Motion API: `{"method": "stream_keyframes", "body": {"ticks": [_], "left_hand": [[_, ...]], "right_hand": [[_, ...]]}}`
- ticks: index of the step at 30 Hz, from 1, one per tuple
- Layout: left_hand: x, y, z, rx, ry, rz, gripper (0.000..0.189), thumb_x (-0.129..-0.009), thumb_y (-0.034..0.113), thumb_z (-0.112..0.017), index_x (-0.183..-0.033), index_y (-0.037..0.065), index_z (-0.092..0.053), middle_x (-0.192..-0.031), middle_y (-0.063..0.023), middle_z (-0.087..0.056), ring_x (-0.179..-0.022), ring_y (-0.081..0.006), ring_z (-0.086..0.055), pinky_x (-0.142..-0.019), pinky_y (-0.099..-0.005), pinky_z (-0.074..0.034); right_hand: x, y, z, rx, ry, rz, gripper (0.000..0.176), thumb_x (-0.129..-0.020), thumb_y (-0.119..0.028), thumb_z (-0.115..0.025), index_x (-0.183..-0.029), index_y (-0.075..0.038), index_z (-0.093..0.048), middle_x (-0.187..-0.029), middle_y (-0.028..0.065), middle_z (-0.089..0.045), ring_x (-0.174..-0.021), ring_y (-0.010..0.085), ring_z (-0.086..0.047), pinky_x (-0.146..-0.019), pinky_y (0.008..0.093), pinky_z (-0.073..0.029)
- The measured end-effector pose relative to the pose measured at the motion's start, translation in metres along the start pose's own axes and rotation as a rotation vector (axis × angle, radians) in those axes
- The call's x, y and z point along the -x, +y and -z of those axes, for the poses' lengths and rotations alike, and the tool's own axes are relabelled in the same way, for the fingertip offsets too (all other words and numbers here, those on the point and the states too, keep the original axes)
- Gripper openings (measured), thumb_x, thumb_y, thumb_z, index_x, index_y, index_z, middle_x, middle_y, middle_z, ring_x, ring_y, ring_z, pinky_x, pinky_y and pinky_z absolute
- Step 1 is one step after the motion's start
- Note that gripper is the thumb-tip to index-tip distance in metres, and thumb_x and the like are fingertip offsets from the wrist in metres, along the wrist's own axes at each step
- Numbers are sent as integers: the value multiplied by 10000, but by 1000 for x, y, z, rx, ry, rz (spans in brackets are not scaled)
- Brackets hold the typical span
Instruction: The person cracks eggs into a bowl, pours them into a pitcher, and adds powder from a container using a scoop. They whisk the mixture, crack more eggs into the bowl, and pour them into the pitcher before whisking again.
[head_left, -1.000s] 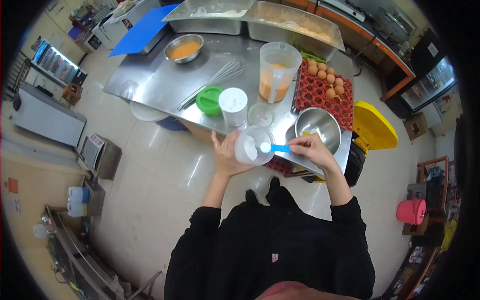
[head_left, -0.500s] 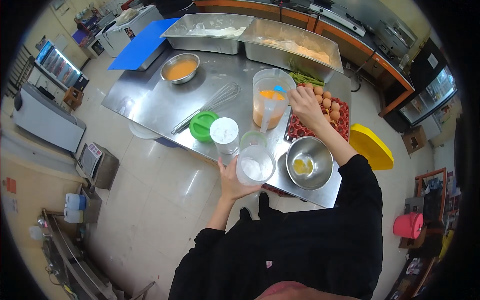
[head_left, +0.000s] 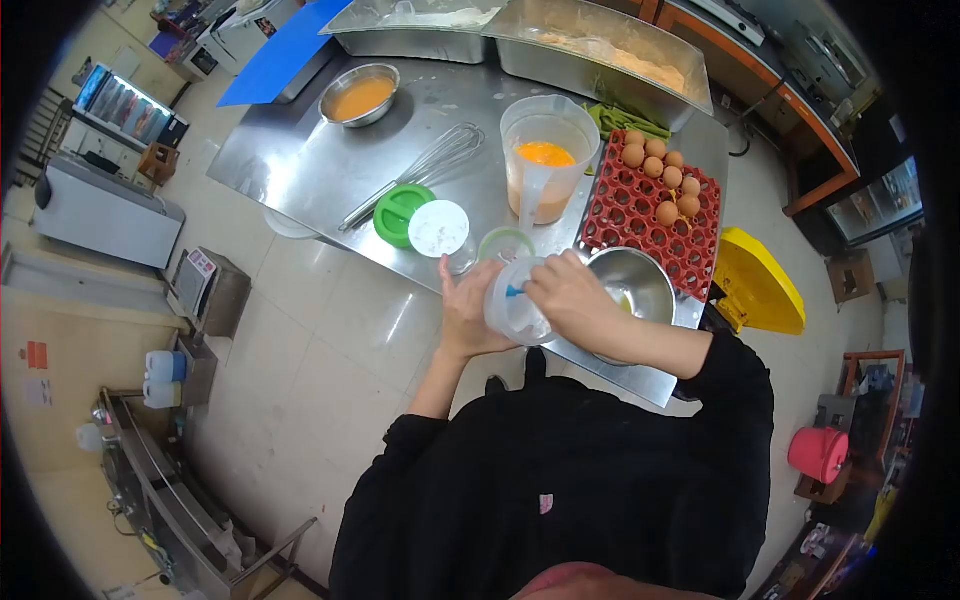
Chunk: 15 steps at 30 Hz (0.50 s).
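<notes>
My left hand (head_left: 470,318) is wrapped around a translucent plastic tub (head_left: 505,325) with white powder inside, held tilted at the table's front edge. Pinched in my right hand (head_left: 573,292) is a small blue spoon (head_left: 515,292), its end at the tub's mouth; the bowl of the spoon is hard to make out. Just beyond the tub stand a white-topped jar (head_left: 439,229), a green lid (head_left: 404,215) and a clear, green-tinted round lid or container (head_left: 506,244). Farther off is a clear pitcher (head_left: 519,130) holding orange liquid and yolk. Behind my right hand sits a steel bowl (head_left: 655,278), partly hidden.
Brown eggs (head_left: 667,213) rest in a red egg tray (head_left: 625,215) on the right. A whisk (head_left: 445,160) lies on the steel table (head_left: 270,170), near a bowl of orange liquid (head_left: 362,97). Steel pans (head_left: 600,70) line the back. Something yellow (head_left: 765,285) is beyond the right edge.
My right hand has come from the pitcher's rim back toward me with the blue spoon, down to the tub. My left hand still holds the tub, now more tilted. The view has shifted slightly.
</notes>
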<state>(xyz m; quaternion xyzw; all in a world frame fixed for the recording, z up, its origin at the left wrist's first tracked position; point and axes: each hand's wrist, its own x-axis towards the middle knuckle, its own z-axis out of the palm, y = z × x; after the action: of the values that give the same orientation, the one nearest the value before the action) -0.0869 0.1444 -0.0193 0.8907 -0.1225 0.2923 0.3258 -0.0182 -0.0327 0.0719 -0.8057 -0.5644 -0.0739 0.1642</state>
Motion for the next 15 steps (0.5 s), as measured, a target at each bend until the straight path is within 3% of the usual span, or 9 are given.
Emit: {"method": "stream_keyframes", "body": {"ticks": [2,5,8,11,12,15], "left_hand": [[-3,1,-1,-29,-26,5,983,-417,521,-829,-1192,45,-455,-1105,-99,-587,-1040,-260,-584,-1044,-631,-80],[-2,0,-2,-52,-58,39,998,-416,522,-829,-1202,44,-442,-1108,-99,-586,-1037,-260,-585,-1046,-631,-74],[-1,-2,1,-59,-32,62,985,-415,509,-831,-1192,36,-453,-1097,-103,-589,-1018,-262,-591,-1050,-617,-85],[3,-6,4,-57,-1,73,949,-413,484,-837,-1168,26,-490,-1070,-107,-595,-986,-264,-596,-1046,-595,-120],[3,-7,5,-60,5,70,950,-409,482,-838,-1168,26,-492,-1071,-106,-593,-985,-263,-595,-1045,-595,-126],[3,-7,6,-77,9,63,950,-401,482,-840,-1162,28,-499,-1078,-104,-588,-990,-258,-591,-1041,-595,-137]], "right_hand": [[0,0,-11,-4,-54,49,100,-712,-50,-627,-803,-29,-661,-724,107,-577,-724,285,-559,-720,392,-421],[8,16,-15,-423,-59,-137,113,-723,-49,-631,-818,-6,-677,-721,112,-607,-719,285,-580,-688,375,-435],[13,30,1,-736,-94,-453,151,-739,-51,-611,-846,26,-687,-731,148,-650,-682,258,-609,-667,333,-460],[23,40,4,-856,-136,-604,167,-759,-78,-638,-865,43,-683,-709,135,-659,-597,173,-582,-587,288,-456],[27,42,2,-923,-137,-641,150,-772,-72,-642,-865,38,-686,-693,102,-653,-606,105,-548,-581,256,-438],[35,40,5,-955,-107,-638,135,-777,-52,-638,-868,34,-689,-684,84,-650,-609,98,-547,-579,252,-435]]}}
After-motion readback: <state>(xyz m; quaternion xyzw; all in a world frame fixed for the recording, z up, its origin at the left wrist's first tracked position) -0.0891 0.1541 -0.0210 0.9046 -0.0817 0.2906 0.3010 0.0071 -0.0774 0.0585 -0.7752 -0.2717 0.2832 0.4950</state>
